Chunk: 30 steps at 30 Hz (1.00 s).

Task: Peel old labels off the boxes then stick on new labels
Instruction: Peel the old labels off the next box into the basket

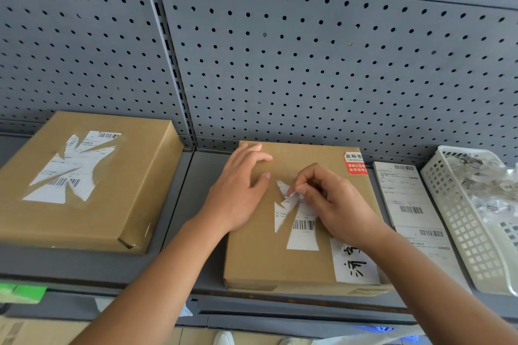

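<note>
Cardboard tears easily, so while the left hand (pixel 238 193), grip spread, presses the box (pixel 252 260), the right hand (pixel 336 207), pinching the label (pixel 302 235), should peel low and slow.

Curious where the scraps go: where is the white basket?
In the head view, the white basket sits at the far right of the shelf, just right of the label sheets beside the middle box.

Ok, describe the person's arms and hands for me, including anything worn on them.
The left forearm and right forearm are bare, with no sleeves in view. The left hand and right hand wear no gloves; no ring, watch or bracelet shows. The visible fingernails are short.
</note>
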### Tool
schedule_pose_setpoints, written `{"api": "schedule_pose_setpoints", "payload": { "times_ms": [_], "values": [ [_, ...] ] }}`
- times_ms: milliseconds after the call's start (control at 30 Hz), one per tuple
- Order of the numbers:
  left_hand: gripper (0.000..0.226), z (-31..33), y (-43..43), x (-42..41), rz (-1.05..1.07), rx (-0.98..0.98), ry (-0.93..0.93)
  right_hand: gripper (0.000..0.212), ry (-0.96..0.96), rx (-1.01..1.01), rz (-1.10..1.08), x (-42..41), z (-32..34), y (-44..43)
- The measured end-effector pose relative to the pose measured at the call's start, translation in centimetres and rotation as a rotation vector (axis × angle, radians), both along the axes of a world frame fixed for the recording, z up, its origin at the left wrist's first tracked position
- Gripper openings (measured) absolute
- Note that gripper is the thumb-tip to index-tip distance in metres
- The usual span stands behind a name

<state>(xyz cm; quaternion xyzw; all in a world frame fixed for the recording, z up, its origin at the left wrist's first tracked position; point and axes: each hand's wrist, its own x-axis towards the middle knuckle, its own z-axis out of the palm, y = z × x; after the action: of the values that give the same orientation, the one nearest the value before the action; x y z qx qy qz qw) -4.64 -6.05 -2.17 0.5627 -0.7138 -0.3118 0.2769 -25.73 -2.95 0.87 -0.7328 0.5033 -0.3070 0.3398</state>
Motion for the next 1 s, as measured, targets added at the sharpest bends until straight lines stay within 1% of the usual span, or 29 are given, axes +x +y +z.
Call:
{"api": "schedule_pose_setpoints", "payload": {
  "times_ms": [167, 267, 367, 500, 600, 633, 733, 933, 1000],
  "values": [
    [0.028, 0.0, 0.0, 0.0, -0.003, -0.002, -0.006, 0.008, -0.150, 0.070, -0.060, -0.8, 0.0, 0.4],
    [0.028, 0.0, 0.0, 0.0, -0.004, 0.006, -0.014, 0.006, -0.335, 0.094, -0.113, -1.1, 0.8, 0.5],
    [0.029, 0.0, 0.0, 0.0, -0.008, 0.007, -0.027, 0.005, -0.481, 0.066, -0.152, -2.0, 1.9, 0.2],
    [0.029, -0.1, 0.0, 0.1, -0.019, -0.014, -0.015, 0.005, -0.569, 0.040, -0.190, -3.3, 2.9, 0.4],
    [0.029, -0.3, 0.0, 0.3, -0.019, -0.028, -0.017, 0.024, -0.640, 0.062, -0.230, -4.0, 3.5, 0.9],
    [0.029, -0.4, 0.0, 0.3, -0.020, -0.031, -0.017, 0.026, -0.652, 0.071, -0.248, -4.4, 3.7, 1.0],
    [0.029, -0.4, -0.1, 0.4, -0.025, -0.037, -0.014, 0.016, -0.635, 0.086, -0.295, -5.7, 4.0, 1.6],
    [0.030, -0.4, -0.2, 0.3, -0.029, -0.051, -0.030, 0.003, -0.479, 0.040, -0.477, -9.1, 4.9, 3.1],
    [0.032, -0.4, -0.2, 0.3, -0.030, -0.054, -0.038, 0.006, -0.449, 0.052, -0.546, -10.6, 4.9, 3.6]
  ]
}}
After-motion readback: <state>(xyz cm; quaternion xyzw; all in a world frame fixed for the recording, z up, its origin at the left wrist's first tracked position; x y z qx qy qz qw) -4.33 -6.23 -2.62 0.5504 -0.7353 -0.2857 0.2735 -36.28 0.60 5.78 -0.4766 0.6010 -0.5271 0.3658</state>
